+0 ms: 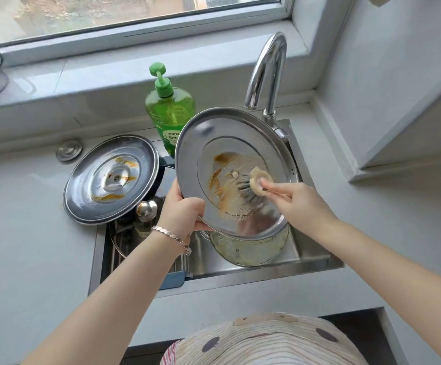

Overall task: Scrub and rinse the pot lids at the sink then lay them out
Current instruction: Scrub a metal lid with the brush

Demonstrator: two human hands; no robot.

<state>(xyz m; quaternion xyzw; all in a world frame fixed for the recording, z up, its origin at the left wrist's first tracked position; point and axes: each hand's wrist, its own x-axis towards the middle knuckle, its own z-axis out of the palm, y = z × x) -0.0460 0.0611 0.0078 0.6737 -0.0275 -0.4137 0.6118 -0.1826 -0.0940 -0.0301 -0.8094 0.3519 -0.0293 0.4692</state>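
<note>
Step in hand: scrubbing, first lid.

A steel lid [229, 143] was held tilted above the sink [314, 256], inner face toward the camera, over a pot [251, 250] standing in the basin. The lid was gripped at its lower left rim by the left hand [181, 206], thumb laid on the inner face; the fingers behind the rim were hidden. A brush [253, 187] was held by its handle in the right hand [295, 204], fingers closed round it, bristles pressed against the middle of the lid. Brown residue was noted across the middle and lower left of that face.

A second lid [111, 177], streaked orange, was seen resting on the sink's left edge, unwashed. No water was seen at the tap [266, 67]. A soap bottle [170, 111] stood behind the sink.

Judgement: task at an early stage; nothing rinsed or laid out. The next move was judged to call for brush strokes carried over the stained patches, with the rim held firm against the push, then a rinse under the tap.
</note>
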